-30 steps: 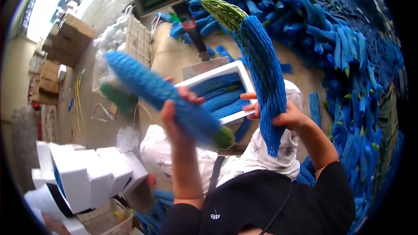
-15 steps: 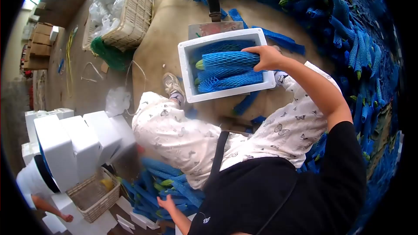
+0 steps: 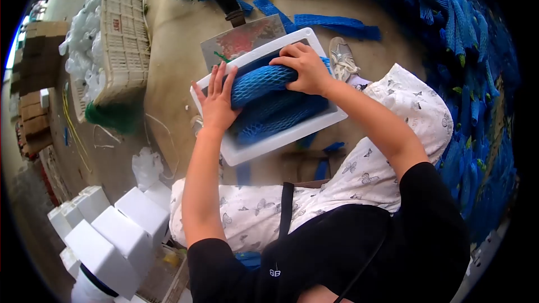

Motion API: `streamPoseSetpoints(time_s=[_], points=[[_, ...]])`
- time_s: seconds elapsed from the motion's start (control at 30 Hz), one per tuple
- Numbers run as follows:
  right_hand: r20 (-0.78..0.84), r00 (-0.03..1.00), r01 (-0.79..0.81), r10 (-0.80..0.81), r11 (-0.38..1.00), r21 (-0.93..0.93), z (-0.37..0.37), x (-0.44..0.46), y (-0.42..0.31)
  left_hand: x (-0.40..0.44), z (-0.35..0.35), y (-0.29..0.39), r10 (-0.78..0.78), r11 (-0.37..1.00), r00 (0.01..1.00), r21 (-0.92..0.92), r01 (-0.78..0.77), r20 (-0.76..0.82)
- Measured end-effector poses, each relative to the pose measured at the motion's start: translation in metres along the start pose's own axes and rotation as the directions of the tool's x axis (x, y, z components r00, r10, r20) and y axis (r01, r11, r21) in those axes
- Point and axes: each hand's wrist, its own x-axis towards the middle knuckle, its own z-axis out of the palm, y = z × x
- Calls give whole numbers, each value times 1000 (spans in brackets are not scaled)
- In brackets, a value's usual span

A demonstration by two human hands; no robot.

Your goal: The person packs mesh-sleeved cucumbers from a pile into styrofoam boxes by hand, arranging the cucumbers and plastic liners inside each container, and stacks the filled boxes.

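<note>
A white foam box [image 3: 286, 139] sits tilted in view between my knees, holding long vegetables in blue mesh sleeves [image 3: 281, 120]. My right hand [image 3: 306, 70] curls over the right end of the topmost sleeved vegetable [image 3: 259, 83], thumb and fingers around it. At its other end is my left hand [image 3: 219, 101], fingers spread over the box's left rim and the palm side against the sleeve. The mesh hides most of each vegetable, so its exact kind is unclear.
Behind the box lies a metal plate [image 3: 241, 39] with a dark post [image 3: 224, 0]. A crate [image 3: 124, 45] of clear plastic bags stands left. Blue-sleeved vegetables [image 3: 463, 39] pile up right. White foam boxes [image 3: 126, 224], partly held by another person's sleeve [image 3: 90, 289], are lower left.
My left hand has come up from the pile at lower left to the box. My right hand has moved left along the top vegetable. The view has turned, and the box appears rotated.
</note>
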Motion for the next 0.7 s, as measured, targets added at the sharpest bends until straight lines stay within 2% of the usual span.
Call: streamPoseSetpoints(time_s=[0.07, 0.2, 0.3, 0.37, 0.4, 0.43, 0.47, 0.5, 0.53, 0.57, 0.6, 0.63, 0.67, 0.7], points=[[9, 996, -87, 87, 995, 52, 7, 5, -3, 0, 12, -3, 1, 998, 996, -67, -7, -87], [-55, 995, -80, 87, 991, 111, 23, 6, -5, 0, 12, -7, 10, 1000, 999, -19, -11, -53], [-34, 995, -93, 94, 995, 31, 35, -11, 5, 2, 7, 13, 0, 999, 999, 36, 2, -51], [-17, 998, -67, 66, 997, -33, 41, -13, 8, 7, 1, 26, 49, 999, 997, 7, -49, -53], [153, 983, -97, 102, 995, -39, 27, -10, 3, 16, 0, 40, 89, 993, 995, 89, -84, -55], [390, 919, -40, 53, 998, -42, -5, -7, 1, 26, 5, 48, 142, 976, 990, 165, -138, -7], [602, 798, 11, 2, 1000, -18, -37, -4, -3, 32, 4, 56, 128, 983, 992, 137, -125, -13], [715, 694, -26, -88, 989, 147, -80, -1, 0, 30, 7, 53, 161, 978, 986, 135, -156, -31], [713, 689, -191, -129, 917, 350, -142, -7, 16, 29, 7, 46, 192, 974, 980, 135, -184, -46], [654, 753, -378, -77, 763, 525, -197, -24, 42, 31, 4, 44, 210, 976, 976, 68, -207, -52], [547, 831, -491, 104, 601, 631, -242, -53, 68, 33, -1, 44, 218, 976, 973, 5, -218, -71], [302, 906, -424, 298, 651, 630, -275, -89, 89, 36, -2, 45, 242, 970, 967, 49, -239, -78], [-87, 837, -477, 541, 797, 370, -286, -150, 122, 42, -2, 47, 256, 966, 963, 50, -253, -83], [-401, 623, -710, 671, 701, 69, -285, -215, 161, 43, -2, 47, 223, 972, 974, 83, -219, -49]])
